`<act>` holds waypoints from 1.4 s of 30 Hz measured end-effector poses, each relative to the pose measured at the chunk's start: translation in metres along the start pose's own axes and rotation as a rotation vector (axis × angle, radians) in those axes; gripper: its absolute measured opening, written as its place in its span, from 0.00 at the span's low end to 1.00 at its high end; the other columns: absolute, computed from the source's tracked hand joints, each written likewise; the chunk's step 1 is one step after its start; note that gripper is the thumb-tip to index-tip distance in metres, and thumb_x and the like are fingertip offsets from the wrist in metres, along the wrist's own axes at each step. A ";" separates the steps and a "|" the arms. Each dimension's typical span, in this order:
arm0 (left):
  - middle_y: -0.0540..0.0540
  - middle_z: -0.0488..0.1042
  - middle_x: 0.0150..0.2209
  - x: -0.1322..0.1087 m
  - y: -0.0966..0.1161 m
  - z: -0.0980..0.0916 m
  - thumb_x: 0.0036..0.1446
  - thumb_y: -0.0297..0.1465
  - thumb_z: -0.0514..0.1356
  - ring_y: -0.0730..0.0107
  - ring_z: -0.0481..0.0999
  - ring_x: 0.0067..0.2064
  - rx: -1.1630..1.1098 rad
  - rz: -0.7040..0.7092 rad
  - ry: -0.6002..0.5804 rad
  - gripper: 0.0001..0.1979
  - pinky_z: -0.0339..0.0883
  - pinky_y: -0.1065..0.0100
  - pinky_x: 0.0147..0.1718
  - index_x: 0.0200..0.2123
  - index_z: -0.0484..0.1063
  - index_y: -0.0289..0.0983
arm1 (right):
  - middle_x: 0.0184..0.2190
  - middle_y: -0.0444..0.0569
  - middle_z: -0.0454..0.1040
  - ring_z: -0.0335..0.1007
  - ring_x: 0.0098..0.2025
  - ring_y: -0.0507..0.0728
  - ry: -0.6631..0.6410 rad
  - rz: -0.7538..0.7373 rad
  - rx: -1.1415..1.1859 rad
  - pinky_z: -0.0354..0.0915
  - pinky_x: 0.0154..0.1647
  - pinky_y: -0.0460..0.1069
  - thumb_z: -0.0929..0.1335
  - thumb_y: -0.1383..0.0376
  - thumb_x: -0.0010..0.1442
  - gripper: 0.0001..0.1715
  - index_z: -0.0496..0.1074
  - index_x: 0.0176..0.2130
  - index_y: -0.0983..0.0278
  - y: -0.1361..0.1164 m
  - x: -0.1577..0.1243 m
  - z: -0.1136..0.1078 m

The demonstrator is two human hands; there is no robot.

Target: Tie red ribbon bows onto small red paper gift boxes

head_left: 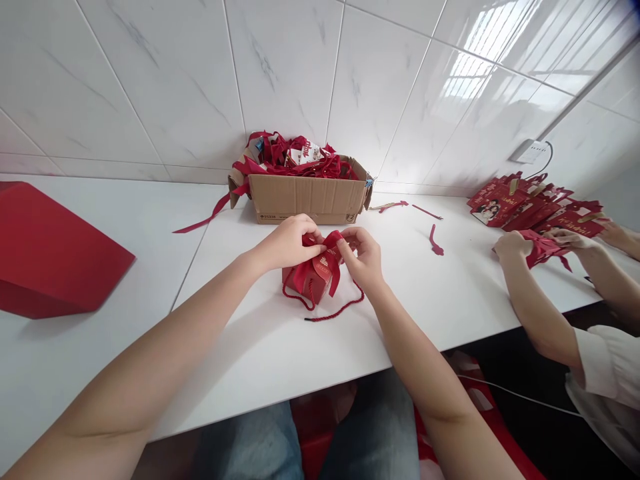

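Note:
A small red gift box stands on the white table in front of me, with a red ribbon bow on top and a red cord trailing off it toward me. My left hand pinches the left loop of the ribbon. My right hand pinches the right part of the same ribbon. Both hands sit on top of the box.
A cardboard box full of red ribbons stands at the wall behind. A large red sheet lies at the left. Loose ribbon scraps lie to the right. A co-worker's hands handle red boxes at the far right.

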State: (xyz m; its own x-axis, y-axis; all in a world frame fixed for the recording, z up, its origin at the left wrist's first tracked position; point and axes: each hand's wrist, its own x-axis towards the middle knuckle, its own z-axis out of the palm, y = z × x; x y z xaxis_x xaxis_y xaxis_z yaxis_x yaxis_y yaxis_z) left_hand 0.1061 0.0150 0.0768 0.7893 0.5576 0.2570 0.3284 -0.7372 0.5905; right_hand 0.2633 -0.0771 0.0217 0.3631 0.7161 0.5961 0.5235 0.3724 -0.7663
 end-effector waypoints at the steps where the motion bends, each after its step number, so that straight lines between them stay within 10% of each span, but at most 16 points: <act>1: 0.46 0.72 0.42 0.000 0.000 -0.001 0.51 0.38 0.61 0.65 0.74 0.39 -0.003 0.000 -0.009 0.09 0.69 0.62 0.40 0.30 0.74 0.38 | 0.32 0.47 0.73 0.71 0.35 0.54 0.020 -0.007 -0.022 0.69 0.33 0.51 0.66 0.66 0.55 0.04 0.67 0.34 0.62 0.001 0.000 0.001; 22: 0.43 0.71 0.52 0.001 -0.003 0.004 0.47 0.33 0.61 0.54 0.66 0.56 0.004 -0.058 -0.037 0.05 0.63 0.57 0.55 0.25 0.75 0.39 | 0.27 0.45 0.68 0.67 0.29 0.52 0.077 -0.128 -0.128 0.69 0.28 0.49 0.66 0.66 0.56 0.09 0.65 0.25 0.61 0.006 0.001 0.003; 28: 0.45 0.73 0.47 0.002 -0.005 -0.012 0.52 0.48 0.59 0.58 0.71 0.49 -0.063 -0.117 0.031 0.17 0.65 0.62 0.45 0.37 0.72 0.41 | 0.35 0.47 0.73 0.72 0.33 0.54 -0.047 -0.033 -0.134 0.69 0.33 0.51 0.66 0.70 0.49 0.11 0.66 0.36 0.61 0.010 0.006 -0.006; 33: 0.47 0.71 0.26 -0.001 -0.004 -0.030 0.53 0.59 0.47 0.61 0.71 0.30 -0.009 -0.455 -0.021 0.29 0.59 0.65 0.27 0.23 0.64 0.39 | 0.42 0.49 0.75 0.74 0.44 0.57 -0.233 -0.099 -0.092 0.69 0.41 0.54 0.65 0.70 0.52 0.21 0.65 0.47 0.60 0.005 0.007 -0.015; 42: 0.48 0.70 0.26 0.000 -0.003 -0.019 0.48 0.57 0.56 0.65 0.68 0.28 -0.043 -0.414 -0.056 0.26 0.57 0.65 0.27 0.23 0.64 0.39 | 0.42 0.50 0.73 0.68 0.44 0.57 -0.320 -0.364 -0.243 0.68 0.46 0.55 0.56 0.79 0.55 0.30 0.70 0.50 0.57 0.001 0.006 -0.017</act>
State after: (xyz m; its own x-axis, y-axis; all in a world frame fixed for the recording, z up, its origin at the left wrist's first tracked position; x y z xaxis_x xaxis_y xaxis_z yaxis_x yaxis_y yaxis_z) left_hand 0.0950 0.0243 0.0900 0.6224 0.7811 -0.0502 0.6032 -0.4378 0.6667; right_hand 0.2789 -0.0825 0.0281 -0.1083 0.7244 0.6809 0.7484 0.5102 -0.4238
